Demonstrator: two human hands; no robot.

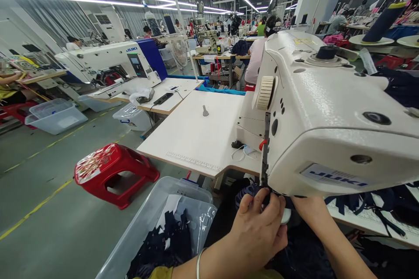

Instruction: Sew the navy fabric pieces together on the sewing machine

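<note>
My left hand (258, 226) is below the head of a white JUKI sewing machine (330, 130), its fingers bent and pressed together on dark navy fabric (247, 192). A bangle (199, 263) circles that wrist. My right hand (303, 205) reaches in from the right under the machine head. Only its wrist side and forearm show; the head and my left hand hide its fingers. More navy cloth (303, 253) lies over my lap, beneath both hands. Close to my left fingertips, the machine's dark vertical bar (264, 161) comes down.
A white worktable (196, 130) with a printed ruler extends left of the machine. Below it stands a clear plastic bin (131, 231) holding navy pieces. A red stool (114, 172) is on the floor. Navy straps (363, 202) lie at right. Another JUKI machine (108, 63) and several people are beyond.
</note>
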